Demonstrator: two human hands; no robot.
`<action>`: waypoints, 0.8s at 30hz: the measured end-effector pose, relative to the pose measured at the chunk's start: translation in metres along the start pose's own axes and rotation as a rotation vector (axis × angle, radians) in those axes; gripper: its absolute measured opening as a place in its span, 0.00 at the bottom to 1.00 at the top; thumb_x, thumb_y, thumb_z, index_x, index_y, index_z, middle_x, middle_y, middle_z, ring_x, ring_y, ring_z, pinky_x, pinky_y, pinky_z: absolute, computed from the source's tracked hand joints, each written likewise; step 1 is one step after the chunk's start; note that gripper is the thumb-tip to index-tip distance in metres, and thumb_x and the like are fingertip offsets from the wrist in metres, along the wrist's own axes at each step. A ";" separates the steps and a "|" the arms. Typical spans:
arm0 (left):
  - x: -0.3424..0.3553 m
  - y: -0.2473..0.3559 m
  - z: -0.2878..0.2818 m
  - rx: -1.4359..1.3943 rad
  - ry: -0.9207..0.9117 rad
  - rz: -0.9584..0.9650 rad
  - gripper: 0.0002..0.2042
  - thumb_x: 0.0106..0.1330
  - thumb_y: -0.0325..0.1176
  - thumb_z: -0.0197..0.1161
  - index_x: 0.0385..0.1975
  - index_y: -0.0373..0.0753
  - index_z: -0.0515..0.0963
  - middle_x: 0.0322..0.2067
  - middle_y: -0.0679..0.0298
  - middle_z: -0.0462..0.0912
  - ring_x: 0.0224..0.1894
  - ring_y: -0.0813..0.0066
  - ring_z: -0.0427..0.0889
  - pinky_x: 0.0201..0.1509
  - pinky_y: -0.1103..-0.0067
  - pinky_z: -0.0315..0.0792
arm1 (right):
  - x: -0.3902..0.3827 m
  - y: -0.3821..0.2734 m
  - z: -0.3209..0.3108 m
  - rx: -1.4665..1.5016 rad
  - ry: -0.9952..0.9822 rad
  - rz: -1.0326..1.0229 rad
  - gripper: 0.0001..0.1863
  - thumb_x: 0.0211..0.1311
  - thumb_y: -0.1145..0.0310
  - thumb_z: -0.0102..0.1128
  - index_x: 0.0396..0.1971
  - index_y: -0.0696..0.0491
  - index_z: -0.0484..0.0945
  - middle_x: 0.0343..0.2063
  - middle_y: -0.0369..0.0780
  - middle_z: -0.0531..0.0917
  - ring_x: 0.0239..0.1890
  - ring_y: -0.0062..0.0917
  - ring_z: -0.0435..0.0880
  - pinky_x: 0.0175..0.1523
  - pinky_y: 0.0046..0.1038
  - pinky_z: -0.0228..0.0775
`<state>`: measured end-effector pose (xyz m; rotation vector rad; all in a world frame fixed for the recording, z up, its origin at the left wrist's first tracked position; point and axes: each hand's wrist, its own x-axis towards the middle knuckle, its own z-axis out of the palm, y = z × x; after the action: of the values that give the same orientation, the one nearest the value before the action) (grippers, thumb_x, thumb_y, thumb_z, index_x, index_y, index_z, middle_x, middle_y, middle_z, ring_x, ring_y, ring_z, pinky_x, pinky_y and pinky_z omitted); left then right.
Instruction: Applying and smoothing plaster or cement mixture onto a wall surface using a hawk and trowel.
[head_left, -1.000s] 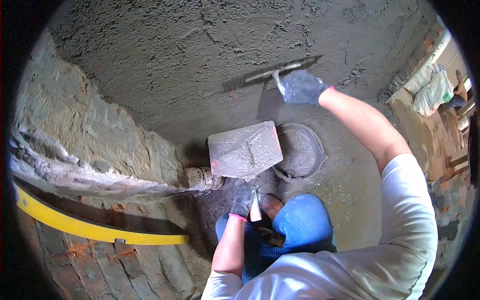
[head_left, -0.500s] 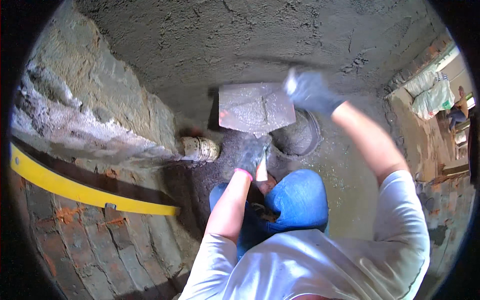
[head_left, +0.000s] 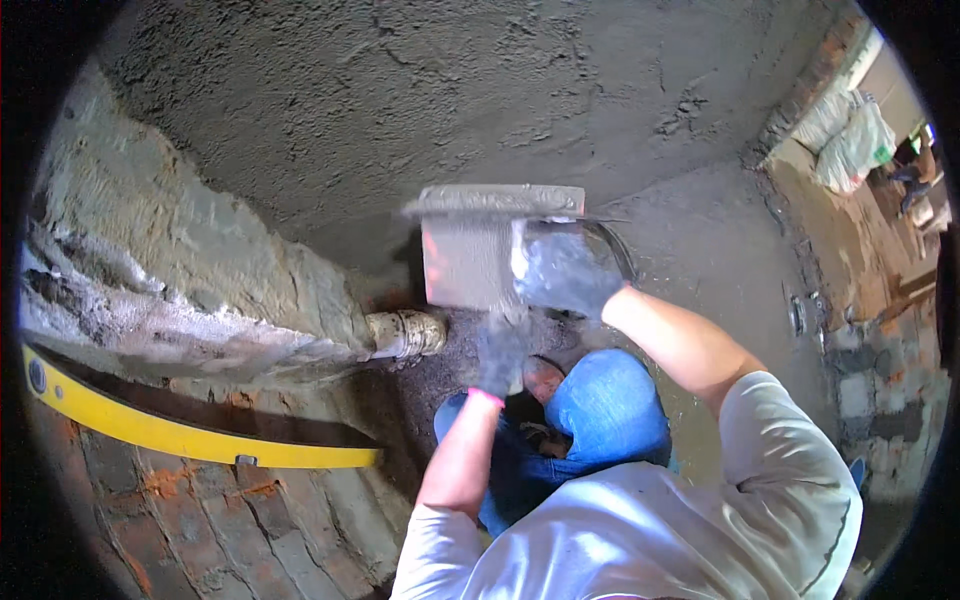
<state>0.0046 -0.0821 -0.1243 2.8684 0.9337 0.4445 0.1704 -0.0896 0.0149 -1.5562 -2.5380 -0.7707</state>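
Down at the wall's foot, both gloved hands worked a mortar-laden board.

The left hand (head_left: 502,352), in a dark glove with a pink cuff, was blurred beneath the square mortar board (head_left: 470,262); its fingers looked closed around something under the board, though exactly what could not be told. The right hand (head_left: 565,272), also gloved, was closed on a trowel (head_left: 495,200), whose long grey blade lay along the board's far edge, touching it. The board sat just in front of the freshly plastered wall (head_left: 450,90), partly over a round dark pan (head_left: 612,250) on the floor. A pale pipe stub (head_left: 405,333) stuck out of the rough ledge at left, near a yellow level (head_left: 180,432) lying on brick paving (head_left: 190,530).
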 end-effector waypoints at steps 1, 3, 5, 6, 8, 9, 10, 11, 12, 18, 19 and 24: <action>0.004 0.000 0.001 -0.007 -0.010 0.004 0.06 0.60 0.33 0.59 0.33 0.38 0.78 0.27 0.53 0.80 0.32 0.57 0.80 0.34 0.67 0.73 | -0.003 -0.002 0.004 -0.045 -0.034 -0.073 0.18 0.48 0.68 0.53 0.34 0.69 0.73 0.13 0.43 0.76 0.16 0.30 0.77 0.18 0.33 0.66; 0.031 -0.015 -0.005 -0.684 0.221 -0.296 0.04 0.60 0.30 0.60 0.32 0.37 0.77 0.24 0.59 0.80 0.26 0.64 0.79 0.29 0.73 0.74 | -0.012 0.000 -0.001 0.078 -0.090 0.074 0.19 0.49 0.69 0.51 0.37 0.70 0.73 0.15 0.43 0.77 0.15 0.30 0.76 0.20 0.33 0.67; 0.059 -0.005 -0.047 -1.045 0.098 -0.468 0.07 0.59 0.31 0.60 0.33 0.35 0.77 0.25 0.57 0.80 0.27 0.63 0.79 0.32 0.72 0.74 | -0.042 0.022 -0.025 -0.195 -0.031 0.035 0.22 0.52 0.70 0.49 0.41 0.74 0.71 0.15 0.43 0.77 0.11 0.30 0.73 0.18 0.33 0.67; 0.063 -0.002 -0.065 -1.388 -0.040 -0.666 0.10 0.58 0.33 0.61 0.34 0.33 0.76 0.25 0.56 0.80 0.29 0.62 0.79 0.34 0.72 0.73 | -0.057 0.029 -0.039 0.160 -0.475 0.256 0.21 0.55 0.71 0.47 0.43 0.72 0.71 0.16 0.44 0.78 0.18 0.31 0.78 0.23 0.29 0.70; 0.058 -0.026 -0.075 -0.976 0.037 -0.285 0.10 0.58 0.34 0.59 0.36 0.35 0.77 0.28 0.56 0.81 0.30 0.64 0.81 0.36 0.74 0.74 | -0.068 0.039 -0.045 0.092 -0.678 0.235 0.22 0.56 0.71 0.47 0.48 0.68 0.69 0.25 0.48 0.80 0.32 0.34 0.81 0.37 0.33 0.72; 0.062 -0.027 -0.070 -0.756 -0.013 -0.167 0.11 0.58 0.36 0.59 0.34 0.36 0.77 0.28 0.55 0.81 0.31 0.62 0.81 0.36 0.72 0.75 | -0.085 0.052 -0.034 0.078 -0.473 0.282 0.23 0.57 0.68 0.48 0.50 0.65 0.68 0.32 0.49 0.79 0.39 0.35 0.79 0.45 0.36 0.70; 0.063 -0.030 -0.070 -0.527 -0.048 -0.055 0.11 0.57 0.38 0.58 0.32 0.37 0.78 0.28 0.54 0.81 0.32 0.59 0.81 0.36 0.71 0.75 | -0.096 0.063 -0.023 0.059 -0.256 0.317 0.24 0.58 0.65 0.48 0.53 0.61 0.67 0.39 0.50 0.78 0.46 0.37 0.76 0.52 0.38 0.67; 0.069 -0.030 -0.076 -0.534 -0.052 -0.041 0.11 0.57 0.38 0.58 0.32 0.37 0.78 0.28 0.54 0.81 0.32 0.59 0.81 0.36 0.71 0.75 | -0.112 0.075 -0.008 0.052 -0.263 0.330 0.24 0.58 0.65 0.48 0.53 0.61 0.67 0.39 0.50 0.78 0.46 0.37 0.76 0.52 0.38 0.67; 0.075 -0.026 -0.089 -0.336 -0.207 0.061 0.11 0.56 0.39 0.57 0.29 0.37 0.78 0.28 0.53 0.81 0.32 0.56 0.81 0.36 0.68 0.75 | -0.128 0.087 0.010 0.259 -0.142 0.462 0.25 0.59 0.60 0.49 0.55 0.58 0.67 0.45 0.50 0.75 0.51 0.39 0.73 0.56 0.40 0.64; 0.032 -0.065 -0.017 -0.225 -0.171 0.112 0.10 0.55 0.39 0.60 0.23 0.39 0.79 0.21 0.52 0.78 0.25 0.57 0.80 0.29 0.65 0.72 | -0.158 0.161 0.103 0.875 0.119 0.729 0.30 0.60 0.50 0.49 0.58 0.52 0.65 0.59 0.47 0.66 0.62 0.41 0.63 0.65 0.40 0.54; 0.024 -0.059 -0.011 -0.418 -0.175 -0.085 0.07 0.55 0.35 0.60 0.22 0.39 0.79 0.18 0.56 0.78 0.22 0.61 0.79 0.26 0.68 0.71 | -0.167 0.180 0.120 0.664 0.097 0.715 0.30 0.60 0.50 0.48 0.58 0.53 0.64 0.60 0.47 0.65 0.63 0.40 0.62 0.66 0.40 0.53; -0.043 -0.072 0.017 -1.326 -0.238 -0.897 0.03 0.55 0.22 0.60 0.26 0.39 0.77 0.18 0.71 0.76 0.15 0.80 0.72 0.17 0.80 0.65 | -0.095 0.227 0.140 -0.011 -0.318 0.605 0.20 0.55 0.61 0.48 0.44 0.55 0.76 0.40 0.48 0.81 0.42 0.44 0.79 0.46 0.45 0.69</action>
<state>-0.0639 -0.0497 -0.1640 1.1535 1.1150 0.3664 0.4373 -0.0222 -0.0499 -2.4290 -2.0156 -0.4854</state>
